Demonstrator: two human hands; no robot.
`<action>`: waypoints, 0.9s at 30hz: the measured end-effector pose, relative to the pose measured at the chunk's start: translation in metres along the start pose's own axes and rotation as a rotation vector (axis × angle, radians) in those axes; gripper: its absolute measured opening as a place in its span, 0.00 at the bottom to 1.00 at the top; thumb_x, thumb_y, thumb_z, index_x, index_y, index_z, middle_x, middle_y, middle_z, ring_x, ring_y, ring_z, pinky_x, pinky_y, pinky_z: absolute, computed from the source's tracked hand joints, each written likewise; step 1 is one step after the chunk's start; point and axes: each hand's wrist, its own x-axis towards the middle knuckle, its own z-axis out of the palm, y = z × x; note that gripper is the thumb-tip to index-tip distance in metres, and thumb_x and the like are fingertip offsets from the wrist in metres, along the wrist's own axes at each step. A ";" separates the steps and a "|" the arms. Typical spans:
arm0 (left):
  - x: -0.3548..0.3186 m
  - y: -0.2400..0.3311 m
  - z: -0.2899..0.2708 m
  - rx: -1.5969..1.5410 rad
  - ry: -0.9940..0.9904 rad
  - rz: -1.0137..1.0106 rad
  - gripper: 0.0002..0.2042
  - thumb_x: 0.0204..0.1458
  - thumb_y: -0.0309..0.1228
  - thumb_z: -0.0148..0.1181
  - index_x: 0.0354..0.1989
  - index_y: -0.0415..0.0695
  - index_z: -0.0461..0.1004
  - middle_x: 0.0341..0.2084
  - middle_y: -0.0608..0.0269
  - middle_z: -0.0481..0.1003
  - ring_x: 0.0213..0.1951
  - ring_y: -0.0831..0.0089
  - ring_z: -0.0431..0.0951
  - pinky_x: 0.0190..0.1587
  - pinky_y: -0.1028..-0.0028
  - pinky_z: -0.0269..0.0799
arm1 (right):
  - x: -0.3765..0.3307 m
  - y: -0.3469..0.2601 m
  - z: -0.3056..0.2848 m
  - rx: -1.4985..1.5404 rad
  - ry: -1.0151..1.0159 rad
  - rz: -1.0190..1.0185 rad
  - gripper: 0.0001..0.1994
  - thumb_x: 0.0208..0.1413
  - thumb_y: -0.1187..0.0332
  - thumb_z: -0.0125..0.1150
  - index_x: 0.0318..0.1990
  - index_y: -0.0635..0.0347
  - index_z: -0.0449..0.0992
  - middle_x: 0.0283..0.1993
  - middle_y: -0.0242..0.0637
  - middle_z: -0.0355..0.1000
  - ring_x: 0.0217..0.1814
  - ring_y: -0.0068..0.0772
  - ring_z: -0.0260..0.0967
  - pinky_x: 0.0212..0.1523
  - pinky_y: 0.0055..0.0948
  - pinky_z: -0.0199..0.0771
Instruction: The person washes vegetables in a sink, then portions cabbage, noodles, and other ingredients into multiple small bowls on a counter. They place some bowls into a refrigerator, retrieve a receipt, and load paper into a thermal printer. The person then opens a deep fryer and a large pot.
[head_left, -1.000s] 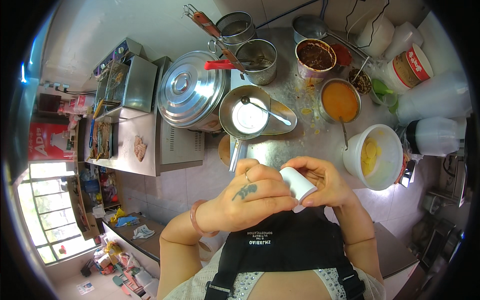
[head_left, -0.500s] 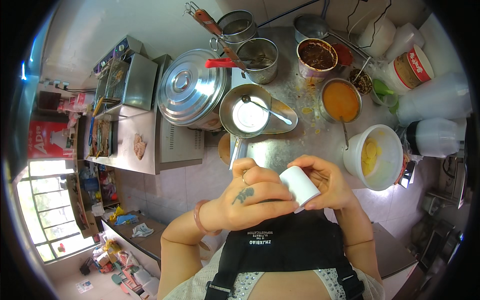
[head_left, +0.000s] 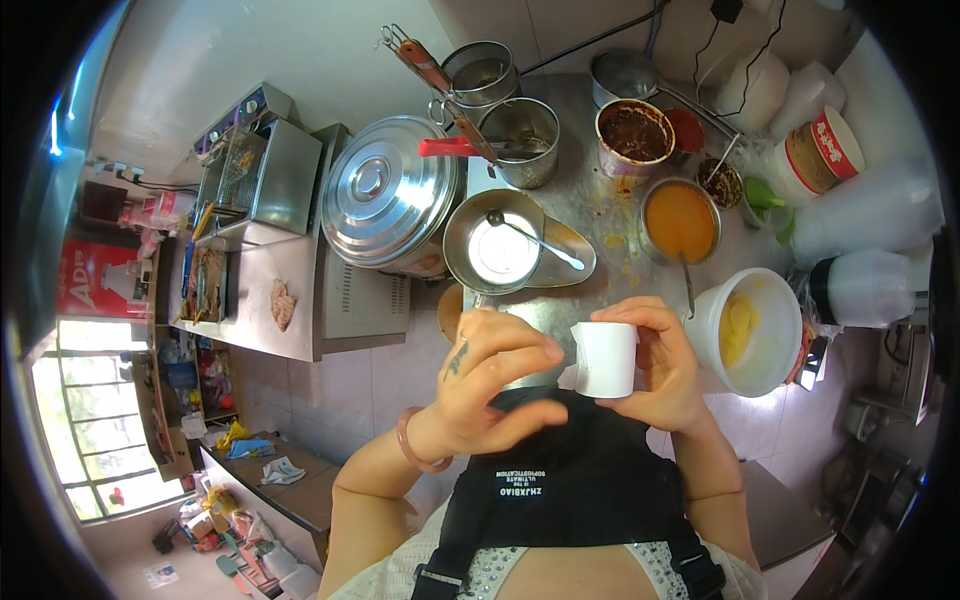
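Note:
A small white paper roll (head_left: 606, 360) is upright in front of my chest, a loose flap sticking out at its upper left. My right hand (head_left: 668, 372) grips it from the right, fingers behind and thumb below. Beside it, my left hand (head_left: 490, 378) is open and apart from the roll, thumb and fingers spread with nothing between them. Just beyond my left hand sits a metal saucepan (head_left: 458, 240) with a spoon (head_left: 540, 243) lying across it, its handle running behind my fingers.
Farther back are a lidded pot (head_left: 385, 190), a pot of orange liquid (head_left: 682, 222) with a utensil, and a tub of dark sauce (head_left: 635, 132). At the right, a white bucket (head_left: 775, 335) holds yellow pieces. A fryer (head_left: 285, 175) stands at the left.
My left hand has let go of the paper roll and opened to its left. The roll has turned more upright in my right hand.

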 end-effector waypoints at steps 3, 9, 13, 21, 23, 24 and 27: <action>0.012 -0.002 -0.005 0.458 -0.082 0.278 0.16 0.35 0.30 0.72 0.36 0.49 0.81 0.42 0.67 0.76 0.41 0.68 0.73 0.43 0.68 0.59 | 0.003 -0.003 -0.002 -0.061 -0.022 -0.016 0.37 0.34 0.83 0.74 0.56 0.57 0.65 0.59 0.39 0.58 0.63 0.36 0.61 0.59 0.38 0.72; 0.011 -0.003 -0.001 0.724 -0.075 0.549 0.14 0.32 0.31 0.70 0.33 0.52 0.81 0.43 0.72 0.78 0.44 0.72 0.72 0.44 0.70 0.56 | 0.004 -0.006 -0.001 -0.023 -0.029 0.011 0.37 0.34 0.83 0.74 0.56 0.57 0.66 0.58 0.39 0.60 0.62 0.35 0.62 0.57 0.36 0.73; 0.006 -0.005 -0.003 0.669 -0.054 0.469 0.15 0.34 0.32 0.70 0.35 0.53 0.81 0.46 0.74 0.77 0.45 0.73 0.70 0.44 0.69 0.56 | 0.001 -0.005 -0.002 0.058 0.001 0.020 0.36 0.34 0.83 0.75 0.56 0.58 0.66 0.57 0.39 0.61 0.61 0.35 0.62 0.56 0.35 0.73; 0.002 0.003 -0.001 0.889 -0.039 0.573 0.13 0.39 0.30 0.70 0.35 0.59 0.81 0.49 0.81 0.75 0.51 0.76 0.67 0.51 0.68 0.53 | 0.000 -0.006 0.003 0.045 -0.041 0.008 0.37 0.33 0.82 0.75 0.55 0.58 0.65 0.57 0.40 0.62 0.61 0.36 0.62 0.56 0.36 0.72; -0.004 0.000 -0.002 0.883 0.001 0.581 0.13 0.38 0.30 0.70 0.34 0.61 0.81 0.48 0.80 0.74 0.51 0.74 0.66 0.51 0.67 0.54 | -0.001 -0.005 0.004 0.091 -0.035 0.017 0.37 0.33 0.81 0.76 0.56 0.58 0.65 0.56 0.40 0.63 0.62 0.37 0.62 0.57 0.37 0.72; -0.004 -0.001 -0.003 0.830 0.005 0.541 0.14 0.37 0.29 0.70 0.34 0.61 0.81 0.48 0.79 0.74 0.51 0.73 0.66 0.51 0.67 0.55 | -0.001 -0.003 0.002 0.137 -0.034 0.006 0.38 0.32 0.80 0.76 0.56 0.58 0.65 0.56 0.40 0.63 0.62 0.37 0.63 0.57 0.37 0.71; -0.005 -0.006 -0.009 0.666 0.003 0.398 0.16 0.35 0.25 0.69 0.35 0.60 0.80 0.45 0.73 0.73 0.49 0.66 0.68 0.48 0.66 0.60 | -0.002 0.004 -0.001 0.226 0.005 -0.022 0.39 0.32 0.74 0.79 0.56 0.58 0.64 0.54 0.41 0.65 0.61 0.40 0.64 0.58 0.39 0.69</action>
